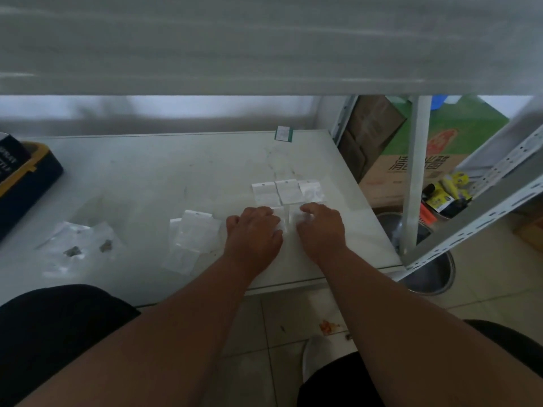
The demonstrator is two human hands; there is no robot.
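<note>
Both hands lie side by side on a white table point(176, 177), near its right front. My left hand point(254, 233) rests palm down on a small white packet point(280, 218), fingers bent over it. My right hand point(321, 227) rests on a second small packet point(298, 217) beside it, fingertips curled on its top edge. Just beyond the hands, three white packets point(286, 192) lie in a row. A loose stack of clear bags point(192, 236) lies left of my left hand. Whether either hand pinches its packet is hidden.
Crumpled clear bags with small dark pieces point(76, 248) lie at the front left. A dark and yellow case point(28, 177) sits at the table's left edge. A green-edged packet point(283, 133) lies at the back. A metal shelf frame point(417, 177), cartons and a round metal bin point(432, 274) stand right.
</note>
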